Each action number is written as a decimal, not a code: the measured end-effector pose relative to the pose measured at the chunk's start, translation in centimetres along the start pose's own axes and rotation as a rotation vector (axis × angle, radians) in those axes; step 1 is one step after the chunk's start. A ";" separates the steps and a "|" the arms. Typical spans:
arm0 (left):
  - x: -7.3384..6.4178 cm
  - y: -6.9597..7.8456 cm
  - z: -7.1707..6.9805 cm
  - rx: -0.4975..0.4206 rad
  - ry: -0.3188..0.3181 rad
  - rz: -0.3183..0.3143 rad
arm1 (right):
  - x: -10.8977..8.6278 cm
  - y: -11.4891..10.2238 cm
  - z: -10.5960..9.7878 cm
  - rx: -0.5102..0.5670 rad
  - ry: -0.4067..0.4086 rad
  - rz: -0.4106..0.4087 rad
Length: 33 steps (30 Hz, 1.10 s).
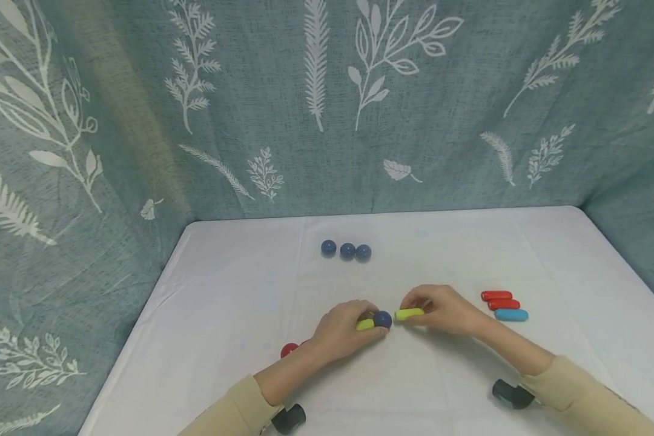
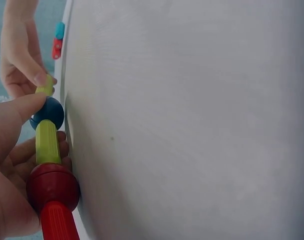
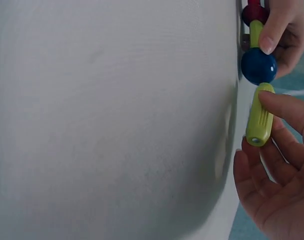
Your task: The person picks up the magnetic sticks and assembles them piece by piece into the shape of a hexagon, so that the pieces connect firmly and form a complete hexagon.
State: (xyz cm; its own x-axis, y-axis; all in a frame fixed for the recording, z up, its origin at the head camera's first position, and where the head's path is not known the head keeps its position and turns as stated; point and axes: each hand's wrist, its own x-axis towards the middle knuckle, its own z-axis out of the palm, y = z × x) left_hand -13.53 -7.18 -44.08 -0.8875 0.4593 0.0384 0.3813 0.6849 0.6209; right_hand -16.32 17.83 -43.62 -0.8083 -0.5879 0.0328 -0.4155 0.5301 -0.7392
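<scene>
My left hand [image 1: 342, 332] grips a chain of toy pieces by its blue ball [image 1: 383, 320], thumb and fingertips around the ball. Behind that ball the chain runs through a yellow-green rod [image 2: 47, 142] and a red ball [image 2: 53, 189] to a red rod [image 2: 59, 221]. Between thumb and fingers, my right hand [image 1: 448, 309] pinches a second yellow-green rod [image 3: 260, 116], ribbed, with a small silvery dot on its near end. The rod's other end points at the blue ball and is very close to it; whether they touch I cannot tell.
Three loose blue balls [image 1: 347, 251] lie in a row toward the back of the white table [image 1: 240, 272]. To the right of my right hand are two red rods [image 1: 504, 304] and a light blue rod [image 1: 511, 315]. A red ball [image 1: 289, 349] shows beside my left forearm.
</scene>
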 end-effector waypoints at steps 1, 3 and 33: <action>0.0 0.0 0.0 -0.001 -0.001 0.000 | 0.0 0.0 0.1 -0.001 -0.003 -0.002; -0.1 0.0 0.0 -0.005 0.000 0.000 | 0.1 -0.1 0.2 0.001 -0.011 -0.008; 0.7 0.2 0.2 0.100 0.067 0.047 | 5.9 -1.3 0.3 0.023 0.122 0.091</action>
State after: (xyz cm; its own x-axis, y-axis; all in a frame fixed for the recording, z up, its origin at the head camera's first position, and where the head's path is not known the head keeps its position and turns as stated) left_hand -13.96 -6.58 -44.11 -0.8822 0.4554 0.1200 0.4436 0.7179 0.5365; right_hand -20.44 13.47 -42.69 -0.8876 -0.4584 0.0457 -0.3297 0.5627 -0.7581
